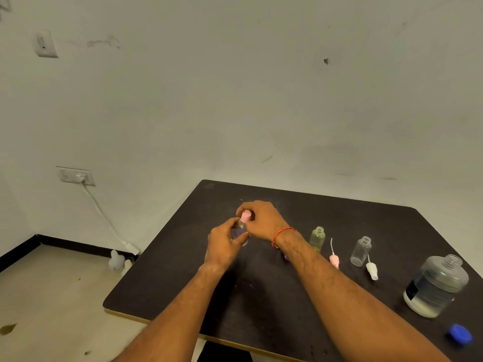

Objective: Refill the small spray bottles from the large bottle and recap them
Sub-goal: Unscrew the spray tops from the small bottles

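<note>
Head view — apparently recapping one small spray bottle (241, 229).
Our left hand (224, 241) grips it, fingers of our right hand (262, 221) pinch the pink cap (246, 216) — next, twist tight.

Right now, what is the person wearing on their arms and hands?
Neither the left hand nor the right hand wears a glove, and no sleeves are in view. A thin red thread bracelet circles the right wrist.

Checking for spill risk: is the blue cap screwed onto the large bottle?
No, the large bottle stands open-necked, and the blue cap lies on the table beside it.
</note>
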### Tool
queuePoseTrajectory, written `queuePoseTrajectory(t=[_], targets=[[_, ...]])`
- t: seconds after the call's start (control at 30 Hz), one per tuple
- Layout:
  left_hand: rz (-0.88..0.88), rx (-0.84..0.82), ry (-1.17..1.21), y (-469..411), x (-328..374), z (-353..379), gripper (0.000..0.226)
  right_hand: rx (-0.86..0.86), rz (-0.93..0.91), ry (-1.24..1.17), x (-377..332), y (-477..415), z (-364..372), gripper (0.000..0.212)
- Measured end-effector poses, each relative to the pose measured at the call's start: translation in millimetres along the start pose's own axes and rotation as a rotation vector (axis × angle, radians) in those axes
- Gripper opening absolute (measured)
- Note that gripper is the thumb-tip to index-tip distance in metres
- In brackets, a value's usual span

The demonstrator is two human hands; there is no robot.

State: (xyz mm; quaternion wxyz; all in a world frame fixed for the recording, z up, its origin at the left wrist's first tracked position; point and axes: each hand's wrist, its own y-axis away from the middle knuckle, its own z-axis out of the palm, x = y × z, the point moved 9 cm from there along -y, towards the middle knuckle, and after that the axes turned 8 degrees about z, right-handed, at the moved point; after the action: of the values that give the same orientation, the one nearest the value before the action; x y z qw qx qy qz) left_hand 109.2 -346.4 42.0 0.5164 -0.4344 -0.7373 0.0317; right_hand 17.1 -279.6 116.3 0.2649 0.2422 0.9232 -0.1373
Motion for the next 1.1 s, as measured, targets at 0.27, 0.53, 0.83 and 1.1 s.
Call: queuePoseTrajectory(t=[0.27,0.53,0.83,1.1], targets=[[-0.012,-0.015,0.028,1,1,3,0.035,0.044,0.075,0.061,6,-2,-3,0.007],[-0.038,-0.052,-0.016,-4,-8,8,0.05,0.106,-0.02,0.019,3,2,-15,0.024],[-0.126,-0.033,0.002,-12,-19,15,0.054,0.367,0.206,-0.412,64,28,-22,0.028],[-0.131,-0.074,-0.096,-17,-22,22,0.053,0.396,0.299,-0.447,90,40,22,0.009]])
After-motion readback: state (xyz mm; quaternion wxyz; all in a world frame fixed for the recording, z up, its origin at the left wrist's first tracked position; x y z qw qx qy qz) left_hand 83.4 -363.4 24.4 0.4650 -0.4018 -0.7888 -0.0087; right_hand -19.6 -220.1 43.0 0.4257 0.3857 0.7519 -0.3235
